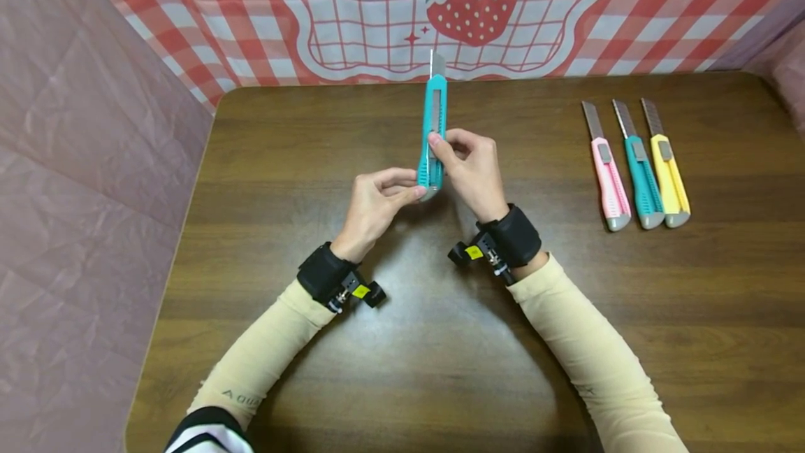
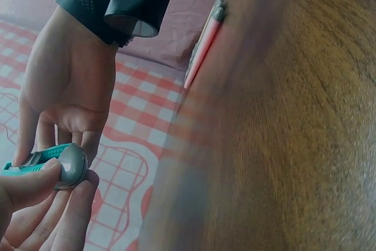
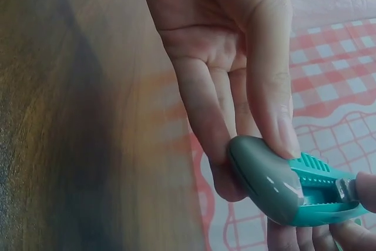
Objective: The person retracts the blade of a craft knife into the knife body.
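The knife [image 1: 424,133] was held up above the table [image 1: 402,376], its blade [image 1: 439,65] out and pointing away from the person; the left hand [image 1: 377,205] pinched the grey cap [image 3: 264,174], and the right hand [image 1: 476,168] gripped the body, thumb at the slider [image 3: 344,190]. It looked light and stiff, the plastic perhaps slick, the thin blade probably brittle, so the ribbed body seemed the safest hold.
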### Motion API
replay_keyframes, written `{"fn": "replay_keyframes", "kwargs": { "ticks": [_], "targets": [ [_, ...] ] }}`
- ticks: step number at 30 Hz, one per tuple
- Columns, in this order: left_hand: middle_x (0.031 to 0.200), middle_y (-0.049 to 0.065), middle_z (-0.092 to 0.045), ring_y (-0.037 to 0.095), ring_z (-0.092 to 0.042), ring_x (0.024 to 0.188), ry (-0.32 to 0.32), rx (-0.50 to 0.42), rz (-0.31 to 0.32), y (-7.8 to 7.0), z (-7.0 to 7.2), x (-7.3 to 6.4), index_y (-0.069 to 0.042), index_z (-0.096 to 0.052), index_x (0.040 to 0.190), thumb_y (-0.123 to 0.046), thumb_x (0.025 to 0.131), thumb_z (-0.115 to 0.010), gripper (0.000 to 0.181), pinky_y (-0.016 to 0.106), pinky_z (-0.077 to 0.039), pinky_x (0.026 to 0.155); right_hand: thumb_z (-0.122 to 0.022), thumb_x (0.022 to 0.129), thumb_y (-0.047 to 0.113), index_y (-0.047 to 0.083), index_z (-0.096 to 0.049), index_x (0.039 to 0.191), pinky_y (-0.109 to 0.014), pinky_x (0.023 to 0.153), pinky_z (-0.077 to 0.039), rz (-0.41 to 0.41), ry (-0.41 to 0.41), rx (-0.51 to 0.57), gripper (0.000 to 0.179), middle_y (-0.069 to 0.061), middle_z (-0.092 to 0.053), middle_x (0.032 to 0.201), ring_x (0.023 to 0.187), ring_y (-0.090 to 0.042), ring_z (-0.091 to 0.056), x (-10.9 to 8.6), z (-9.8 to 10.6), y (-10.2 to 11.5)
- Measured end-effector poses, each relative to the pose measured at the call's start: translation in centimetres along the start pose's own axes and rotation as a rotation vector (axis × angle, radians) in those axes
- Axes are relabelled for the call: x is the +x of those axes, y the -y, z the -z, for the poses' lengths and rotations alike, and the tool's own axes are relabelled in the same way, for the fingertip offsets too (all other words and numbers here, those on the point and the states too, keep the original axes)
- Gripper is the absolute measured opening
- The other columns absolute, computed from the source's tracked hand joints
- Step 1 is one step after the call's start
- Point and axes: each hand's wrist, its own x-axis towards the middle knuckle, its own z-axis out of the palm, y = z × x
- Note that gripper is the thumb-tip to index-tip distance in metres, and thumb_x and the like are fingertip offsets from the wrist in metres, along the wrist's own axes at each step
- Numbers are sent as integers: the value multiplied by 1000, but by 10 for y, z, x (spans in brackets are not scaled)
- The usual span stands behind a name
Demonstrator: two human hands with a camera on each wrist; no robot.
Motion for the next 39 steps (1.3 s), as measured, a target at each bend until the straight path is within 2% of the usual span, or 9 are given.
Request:
{"fn": "replay_keyframes", "kwargs": {
  "ticks": [2, 7, 16, 22, 26, 34, 39],
  "targets": [
    [90, 24, -68, 24, -66, 77, -6, 8, 4, -1, 0, 0, 8, -66, 101, -1, 79, -72, 25, 29, -58, 73, -58, 92, 10, -11, -64, 92, -16, 55, -47, -10, -2, 7, 22, -30, -62, 80, 66, -31, -59, 0, 0, 0],
    [92, 30, -65, 27, -65, 79, -11, 29, 19, -18, -3, -6, 12, -63, 101, 4, 79, -69, 24, 30, -58, 74, -57, 93, 11, -11, -64, 93, -15, 53, -47, -25, -9, 9, 23, -30, -62, 82, 65, -29, -59, -1, 0, 1],
    [91, 29, -66, 29, -65, 78, -17, 23, 13, -19, -5, -7, 12, -64, 101, 3, 79, -69, 23, 29, -58, 73, -57, 93, 11, -11, -65, 91, -14, 53, -46, -36, -30, 16, 23, -30, -63, 81, 66, -25, -60, 0, -2, 1],
    [92, 29, -65, 26, -65, 78, -7, 13, 13, -20, -6, -7, 12, -63, 102, 3, 80, -68, 23, 28, -58, 72, -57, 92, 11, -10, -65, 91, -15, 57, -45, -35, -43, 2, 22, -23, -63, 80, 68, -24, -60, -1, -2, 1],
    [92, 29, -66, 25, -65, 77, -6, 9, 18, -18, -6, -7, 12, -63, 102, 4, 80, -68, 24, 29, -58, 71, -58, 92, 11, -9, -65, 91, -16, 59, -46, -41, -41, -17, 22, -21, -64, 79, 69, -23, -60, -2, -2, 1],
    [90, 21, -68, 25, -65, 77, -6, -28, 30, 5, -1, 2, 6, -66, 101, -3, 79, -72, 25, 29, -58, 71, -58, 91, 8, -10, -65, 90, -15, 57, -45, -25, -24, -33, 19, -25, -63, 79, 66, -25, -57, -2, -1, 2],
    [89, 18, -69, 25, -65, 78, -18, -37, 26, 9, 0, 2, 6, -67, 100, -4, 79, -72, 24, 31, -58, 71, -59, 90, 5, -11, -64, 91, -15, 55, -44, -14, -7, -29, 17, -26, -63, 78, 64, -29, -56, -2, -2, 2]
  ]
}}
